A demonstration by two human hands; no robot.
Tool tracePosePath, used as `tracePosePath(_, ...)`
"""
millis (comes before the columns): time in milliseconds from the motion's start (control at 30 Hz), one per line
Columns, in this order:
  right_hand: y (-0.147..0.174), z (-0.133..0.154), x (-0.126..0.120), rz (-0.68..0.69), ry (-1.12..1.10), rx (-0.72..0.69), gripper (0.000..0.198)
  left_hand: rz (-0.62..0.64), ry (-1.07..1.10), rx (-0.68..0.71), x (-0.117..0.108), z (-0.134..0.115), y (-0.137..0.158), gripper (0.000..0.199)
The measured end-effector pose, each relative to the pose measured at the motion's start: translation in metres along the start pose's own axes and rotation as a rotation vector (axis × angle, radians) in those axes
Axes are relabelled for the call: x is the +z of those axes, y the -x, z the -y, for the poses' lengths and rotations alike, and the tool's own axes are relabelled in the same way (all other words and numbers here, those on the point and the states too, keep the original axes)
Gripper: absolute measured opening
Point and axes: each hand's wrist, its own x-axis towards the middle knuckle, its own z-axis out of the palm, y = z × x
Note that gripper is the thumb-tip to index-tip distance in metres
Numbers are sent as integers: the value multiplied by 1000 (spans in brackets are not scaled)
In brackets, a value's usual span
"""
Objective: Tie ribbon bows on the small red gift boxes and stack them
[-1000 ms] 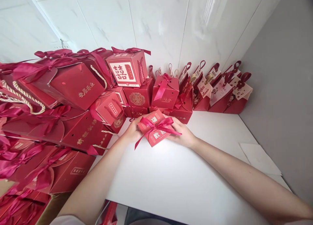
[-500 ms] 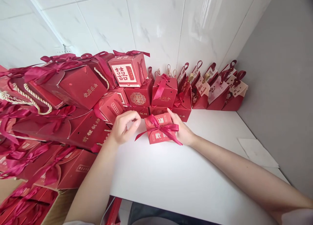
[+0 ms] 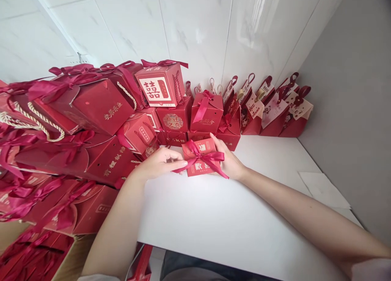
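Note:
A small red gift box with white characters on its top is in front of me above the white table. A dark pink satin ribbon is tied in a bow across it. My right hand grips the box by its right side, the thumb at the far corner and the other fingers partly hidden. On the left, my left hand pinches the loose left end of the ribbon between thumb and fingers. Close behind stand more red boxes, one with a ribbon bow on top.
Stacked red gift boxes with ribbons and rope handles fill the left side. Triangular boxes with loops line the tiled wall. White paper lies on the white table at right. A cardboard carton with red boxes is at lower left.
My left hand has moved right, from beside the box to the ribbon's left end, and its fingers have closed on it. My right hand still holds the box.

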Motion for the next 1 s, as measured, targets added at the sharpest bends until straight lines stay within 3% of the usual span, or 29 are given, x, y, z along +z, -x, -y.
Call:
tracePosePath(100,0,1,-1,3,0,6,126,99,104,-51,-5,5,-2,29)
tracePosePath(300,-1,0,-1,-4,6,-16,127,55,305,37,-8,9,-1,27)
tracePosePath(533,-1,1,-1,8,2,-13,113,261,128,-186,-11,18,-4,21)
tracePosePath(667,-1,1,-2,35,9,11,106,268,20,-216,-8,24,-9,24)
tracePosePath(833,0,2,-4,48,4,45,103,217,29,-193,-5,32,-13,29)
tracePosePath(1000,0,1,-4,51,10,43,104,248,52,-190,0,38,-18,31)
